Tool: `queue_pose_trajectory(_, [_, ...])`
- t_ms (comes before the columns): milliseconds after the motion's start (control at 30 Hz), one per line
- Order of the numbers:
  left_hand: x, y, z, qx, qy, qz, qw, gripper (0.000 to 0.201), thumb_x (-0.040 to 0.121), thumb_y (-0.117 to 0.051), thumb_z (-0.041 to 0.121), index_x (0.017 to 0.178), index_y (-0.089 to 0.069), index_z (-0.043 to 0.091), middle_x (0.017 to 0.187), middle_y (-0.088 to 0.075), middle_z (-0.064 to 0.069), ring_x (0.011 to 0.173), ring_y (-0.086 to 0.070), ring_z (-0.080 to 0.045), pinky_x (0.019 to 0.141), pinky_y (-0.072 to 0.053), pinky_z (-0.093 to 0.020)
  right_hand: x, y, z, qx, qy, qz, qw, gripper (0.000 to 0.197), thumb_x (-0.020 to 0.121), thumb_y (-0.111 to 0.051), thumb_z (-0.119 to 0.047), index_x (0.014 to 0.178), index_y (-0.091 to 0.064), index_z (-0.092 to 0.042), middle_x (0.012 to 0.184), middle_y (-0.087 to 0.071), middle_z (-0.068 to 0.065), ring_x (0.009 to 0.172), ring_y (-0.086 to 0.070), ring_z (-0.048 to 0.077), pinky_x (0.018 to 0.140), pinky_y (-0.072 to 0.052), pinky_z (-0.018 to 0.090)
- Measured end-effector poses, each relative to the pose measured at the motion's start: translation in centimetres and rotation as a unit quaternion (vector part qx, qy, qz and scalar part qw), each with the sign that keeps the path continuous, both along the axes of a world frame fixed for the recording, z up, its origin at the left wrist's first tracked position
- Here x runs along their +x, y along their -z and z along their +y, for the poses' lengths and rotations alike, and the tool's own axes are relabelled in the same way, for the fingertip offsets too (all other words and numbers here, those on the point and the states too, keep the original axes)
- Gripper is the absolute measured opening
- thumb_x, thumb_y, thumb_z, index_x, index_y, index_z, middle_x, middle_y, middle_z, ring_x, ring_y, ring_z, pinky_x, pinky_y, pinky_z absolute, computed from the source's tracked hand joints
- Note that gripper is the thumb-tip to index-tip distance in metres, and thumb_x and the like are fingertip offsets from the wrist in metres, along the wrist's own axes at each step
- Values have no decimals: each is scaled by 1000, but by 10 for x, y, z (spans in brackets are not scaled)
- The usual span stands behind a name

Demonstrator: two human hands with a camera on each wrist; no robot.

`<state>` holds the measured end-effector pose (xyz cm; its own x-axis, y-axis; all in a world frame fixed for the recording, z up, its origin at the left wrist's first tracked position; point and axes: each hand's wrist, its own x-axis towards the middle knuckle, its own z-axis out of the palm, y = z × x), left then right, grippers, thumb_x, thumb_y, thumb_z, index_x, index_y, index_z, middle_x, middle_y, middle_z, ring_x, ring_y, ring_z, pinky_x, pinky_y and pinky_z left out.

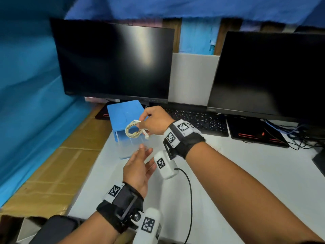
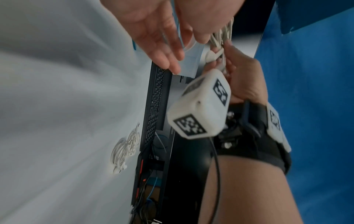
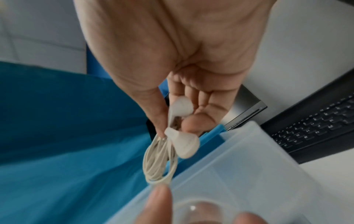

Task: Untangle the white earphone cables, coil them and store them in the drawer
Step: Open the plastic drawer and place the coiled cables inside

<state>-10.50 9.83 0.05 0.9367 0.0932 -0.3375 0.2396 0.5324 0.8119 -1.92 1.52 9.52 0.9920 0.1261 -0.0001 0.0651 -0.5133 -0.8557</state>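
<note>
Table, white — blue drawer unit at its 11 o'clock, translucent drawer pulled open. Right hand pinches a coiled white earphone cable above the drawer. Left hand — fingers straight, relaxed, at the drawer's 6 o'clock edge.

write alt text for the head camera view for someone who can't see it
The right hand holds a coiled white earphone cable above a small blue drawer unit whose clear drawer is pulled open, while the open left hand reaches toward the drawer front. Behind them on the white desk stand two dark monitors and a black keyboard.
</note>
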Motion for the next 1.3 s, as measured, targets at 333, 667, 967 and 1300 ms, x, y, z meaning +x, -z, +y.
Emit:
queue_pose_trajectory(333, [-3,-3,1,8,14,-1,1000,31,92,-57,44,109,-70,21,101,-76,3,85,-66,-17,76,-53,-30,1,11,28,-314,-31,-77,946,12,78,-71,-19,88,-70,-13,87,-70,4,82,-67,25,75,-60,37])
queue_pose_trajectory(667, [-2,3,2,29,1,10,1000,32,91,-60,42,107,-71,17,99,-77,0,84,-69,-16,71,-52,-28,-6,18,33,-324,-83,-114,935,16,80,-59,-11,82,-74,-17,88,-73,2,83,-67,24,76,-58,36])
queue_pose_trajectory(967, [23,-7,9,-37,15,67,997,37,89,-59,47,115,-58,21,106,-64,-1,87,-67,-17,68,-53,-27,-11,-4,-20,-137,-22,-186,973,14,86,-66,-29,87,-75,-18,86,-74,-5,82,-68,13,80,-56,33])
queue_pose_trajectory(1300, [64,-7,19,-74,-1,105,992,56,86,-56,56,123,-54,14,94,-61,6,82,-65,-12,61,-50,-25,-30,44,-168,-161,153,-22,975,16,84,-68,-15,71,-76,-19,68,-70,-7,71,-67,14,74,-57,33])
